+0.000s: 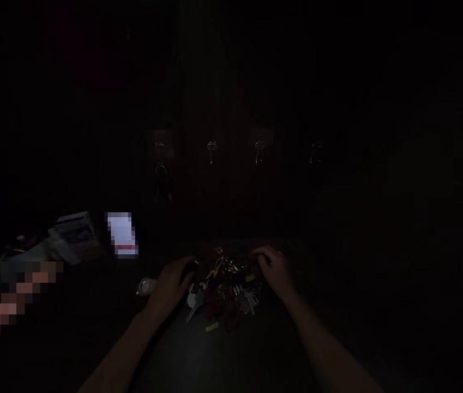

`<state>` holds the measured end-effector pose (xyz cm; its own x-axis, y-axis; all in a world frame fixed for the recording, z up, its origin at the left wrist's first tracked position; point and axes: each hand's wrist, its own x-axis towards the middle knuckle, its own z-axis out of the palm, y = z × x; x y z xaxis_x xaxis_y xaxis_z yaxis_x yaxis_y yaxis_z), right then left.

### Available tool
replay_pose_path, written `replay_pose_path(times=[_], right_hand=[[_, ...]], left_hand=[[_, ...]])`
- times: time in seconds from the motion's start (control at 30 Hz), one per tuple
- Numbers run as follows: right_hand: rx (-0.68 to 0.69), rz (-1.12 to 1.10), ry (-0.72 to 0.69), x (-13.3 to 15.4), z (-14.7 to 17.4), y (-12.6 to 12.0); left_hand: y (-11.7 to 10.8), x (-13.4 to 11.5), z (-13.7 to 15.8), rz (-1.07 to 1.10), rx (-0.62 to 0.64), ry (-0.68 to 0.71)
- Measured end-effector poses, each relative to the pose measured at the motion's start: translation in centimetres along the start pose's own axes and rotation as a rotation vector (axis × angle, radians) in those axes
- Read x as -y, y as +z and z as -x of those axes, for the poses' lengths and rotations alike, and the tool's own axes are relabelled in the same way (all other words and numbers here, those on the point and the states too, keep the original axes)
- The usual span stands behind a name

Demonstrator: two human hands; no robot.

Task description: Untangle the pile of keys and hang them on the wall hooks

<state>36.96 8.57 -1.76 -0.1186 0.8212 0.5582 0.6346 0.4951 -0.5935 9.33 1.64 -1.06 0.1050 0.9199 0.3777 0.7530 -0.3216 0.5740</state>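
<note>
In dim light, a heap of keys and key tags [231, 284] lies on the dark table [198, 360]. My left hand [174, 278] is at the heap's left side, fingers curved and thumb apart, with nothing visible in it. A silver key [192, 314] sticks out of the pile near its thumb. On the heap's right side is my right hand [274, 267], its index finger stretched inward along the far edge. Whether that fingertip touches a key is too dark to see. A yellow tag [212, 327] lies at the near edge of the heap.
Several metal hooks [211, 147] line the upright surface beyond the table. From the leftmost hangs a key ring [161, 170] with dark keys. At left are a glowing blurred screen [121, 232], a box [78, 234] and a pale round-ended object [146, 286] beside my left wrist.
</note>
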Motion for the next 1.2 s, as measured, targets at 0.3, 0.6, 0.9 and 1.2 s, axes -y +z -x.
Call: replay_pose_path(times=[0.3,0.6,0.9,1.2], right_hand=[[0.311,0.024,-0.269,2.9,1.3,-0.2],[0.575,0.143,-0.302,5.6,1.7,0.2],[0.423,0.162,-0.287,3.1,1.4,0.3],[0.368,0.160,-0.206,1.8,0.9,0.3]], left_hand=[[2.3,-1.2,0.2,-0.059,0.103,0.178],[0.9,-1.8,0.0,0.026,0.229,0.172],[-2.2,0.7,0.0,-0.123,0.219,-0.028],[-3.8,3.2,-0.4,-0.137,0.063,-0.206]])
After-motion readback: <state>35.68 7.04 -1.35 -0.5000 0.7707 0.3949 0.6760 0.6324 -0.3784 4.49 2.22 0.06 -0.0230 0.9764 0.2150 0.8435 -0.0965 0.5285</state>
